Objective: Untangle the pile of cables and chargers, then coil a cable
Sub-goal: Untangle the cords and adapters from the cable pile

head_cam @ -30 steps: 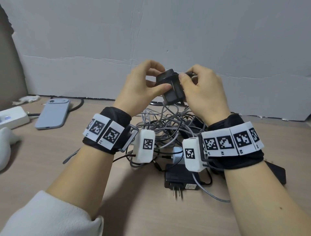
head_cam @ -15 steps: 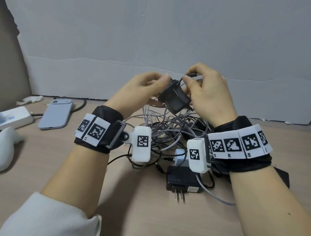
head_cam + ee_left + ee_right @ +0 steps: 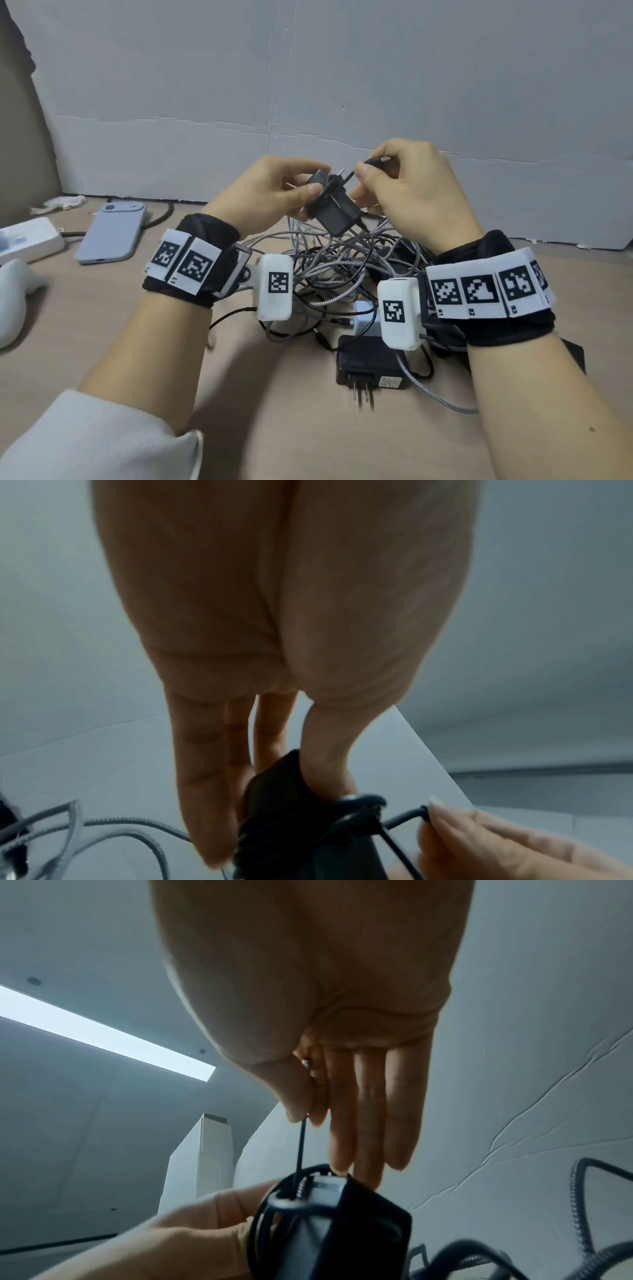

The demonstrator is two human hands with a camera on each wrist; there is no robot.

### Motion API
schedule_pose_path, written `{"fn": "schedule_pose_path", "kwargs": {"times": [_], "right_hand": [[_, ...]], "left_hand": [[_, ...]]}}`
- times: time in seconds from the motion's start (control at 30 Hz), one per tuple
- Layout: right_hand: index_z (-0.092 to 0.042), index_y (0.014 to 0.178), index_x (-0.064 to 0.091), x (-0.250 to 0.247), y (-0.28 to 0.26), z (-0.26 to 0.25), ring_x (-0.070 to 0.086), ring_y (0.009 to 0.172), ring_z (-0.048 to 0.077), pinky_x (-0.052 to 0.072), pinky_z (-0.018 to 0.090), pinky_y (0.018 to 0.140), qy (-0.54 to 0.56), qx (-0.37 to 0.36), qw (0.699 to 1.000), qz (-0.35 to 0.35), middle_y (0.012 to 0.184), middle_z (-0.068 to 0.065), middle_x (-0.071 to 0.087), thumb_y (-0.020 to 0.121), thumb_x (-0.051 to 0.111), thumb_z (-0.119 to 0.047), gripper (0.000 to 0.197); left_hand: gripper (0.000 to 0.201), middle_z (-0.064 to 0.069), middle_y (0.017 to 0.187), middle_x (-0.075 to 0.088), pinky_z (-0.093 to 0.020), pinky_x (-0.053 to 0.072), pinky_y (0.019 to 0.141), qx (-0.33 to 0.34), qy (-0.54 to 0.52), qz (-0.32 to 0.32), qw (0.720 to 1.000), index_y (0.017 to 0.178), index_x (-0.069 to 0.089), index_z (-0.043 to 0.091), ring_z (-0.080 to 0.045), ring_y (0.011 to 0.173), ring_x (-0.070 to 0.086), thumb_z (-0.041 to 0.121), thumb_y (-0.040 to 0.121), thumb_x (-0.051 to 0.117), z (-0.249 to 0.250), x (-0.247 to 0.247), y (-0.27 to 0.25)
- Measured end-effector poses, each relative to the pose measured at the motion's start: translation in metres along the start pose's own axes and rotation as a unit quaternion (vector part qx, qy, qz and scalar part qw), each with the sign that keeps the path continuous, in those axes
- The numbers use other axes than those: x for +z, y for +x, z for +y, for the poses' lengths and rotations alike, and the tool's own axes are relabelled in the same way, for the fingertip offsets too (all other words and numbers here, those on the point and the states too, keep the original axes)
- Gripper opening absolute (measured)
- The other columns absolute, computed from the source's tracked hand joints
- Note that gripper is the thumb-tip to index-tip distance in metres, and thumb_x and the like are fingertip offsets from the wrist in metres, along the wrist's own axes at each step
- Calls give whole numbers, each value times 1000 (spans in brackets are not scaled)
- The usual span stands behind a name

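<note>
Far left, near edge: a white rounded object point(image 3: 10, 305), cut off by the frame, identity unclear. Beyond it a white power strip point(image 3: 29, 240), also cropped, then a pale blue phone point(image 3: 109, 233) face down with a dark cord running off behind it.

Left hand point(image 3: 270, 192) is raised above the table, thumb and fingers clamped on a small black charger point(image 3: 334, 212). Judged purpose: holding the block steady, clear of the heap, so its own thin cord can be worked off. The left wrist view shows that black cable point(image 3: 359, 804) wound round the charger's end in several turns.

Right hand point(image 3: 411, 192), just right of the charger, pinches the cable's free end near the plug between thumb and forefinger, the line running taut back to the wraps. The other fingers reach straight towards the block. This looks like unwinding.

Below and between the wrists the pile of cables point(image 3: 335, 270) sits on the wooden table point(image 3: 274, 428): grey braided leads looped over black ones. A second black adapter point(image 3: 371, 366) lies nearest, prongs pointing near. A white plug point(image 3: 363, 318) is half hidden beside the right wrist camera.

Hard to tell: how many separate cables are in the pile, which ends belong to which, and what the dark flat item at the far right edge, behind the right forearm, is.
</note>
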State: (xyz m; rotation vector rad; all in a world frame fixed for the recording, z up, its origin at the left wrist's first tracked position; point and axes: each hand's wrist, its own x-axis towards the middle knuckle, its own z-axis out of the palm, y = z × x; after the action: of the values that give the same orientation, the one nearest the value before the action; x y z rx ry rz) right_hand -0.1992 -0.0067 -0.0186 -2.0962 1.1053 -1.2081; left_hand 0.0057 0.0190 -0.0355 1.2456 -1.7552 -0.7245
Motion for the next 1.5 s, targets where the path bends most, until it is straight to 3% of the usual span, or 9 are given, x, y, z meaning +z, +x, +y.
{"fn": "schedule_pose_path", "kwargs": {"times": [0.27,0.5,0.6,0.77,0.87,1.03,1.2,1.33,1.5], "right_hand": [[-6,79,60,0,1,7,49,46,17,42,28,47,102,84,991,8,57,4,56,92,68,-20,20],[-14,70,52,-2,1,3,38,49,16,25,26,50,281,190,940,-40,58,2,45,92,66,-12,26],[-15,72,58,-2,1,3,43,55,17,32,28,53,269,193,943,-26,65,3,51,91,66,-15,21],[-15,85,61,-1,-2,-2,60,73,26,51,43,72,296,198,933,-57,87,9,59,94,63,-21,11],[-9,105,60,-4,-4,-4,62,91,35,52,66,85,338,204,914,-94,99,16,58,97,60,-21,14],[-16,89,53,-4,-2,-5,64,74,24,57,41,62,350,166,922,-21,88,10,61,97,62,-14,12],[-20,87,54,-5,-7,5,59,67,9,51,24,66,177,86,979,57,80,1,57,92,72,-21,19],[-25,84,58,-15,-21,5,71,88,23,59,44,82,81,44,995,37,97,7,72,84,77,-28,20],[-14,78,71,-54,-48,-9,71,89,17,55,45,91,22,22,999,17,96,2,75,86,79,-27,17]], "left_hand": [[33,-22,115,66,-45,58,90,46,8,-45,998,127,66,25,-27,93,68,11,97,65,7,0,-2],[32,-13,116,66,-38,53,95,80,-14,-38,996,121,68,24,-31,103,63,14,90,68,11,0,-5],[32,3,111,67,-27,46,93,112,-24,-31,993,115,67,28,-12,105,60,8,90,68,14,3,-3],[33,-9,115,65,-37,50,97,134,-76,-37,987,116,65,22,-35,112,60,3,89,68,12,2,-3],[32,-4,118,65,-38,51,95,138,-121,-45,982,117,64,17,-25,113,60,-1,90,65,12,2,-3],[37,-8,138,60,-43,47,109,115,-220,-20,968,115,65,10,-26,131,56,-13,88,52,14,9,-2],[22,-13,109,68,-33,61,71,-80,-256,176,947,110,66,3,-19,85,68,-4,95,51,23,28,5],[37,-3,72,63,-28,54,55,-153,-216,76,961,106,66,2,-15,58,57,38,97,64,39,54,0],[37,-12,90,64,-28,57,57,-123,-203,26,971,119,60,-8,-14,57,54,22,98,65,66,66,-5]]}}
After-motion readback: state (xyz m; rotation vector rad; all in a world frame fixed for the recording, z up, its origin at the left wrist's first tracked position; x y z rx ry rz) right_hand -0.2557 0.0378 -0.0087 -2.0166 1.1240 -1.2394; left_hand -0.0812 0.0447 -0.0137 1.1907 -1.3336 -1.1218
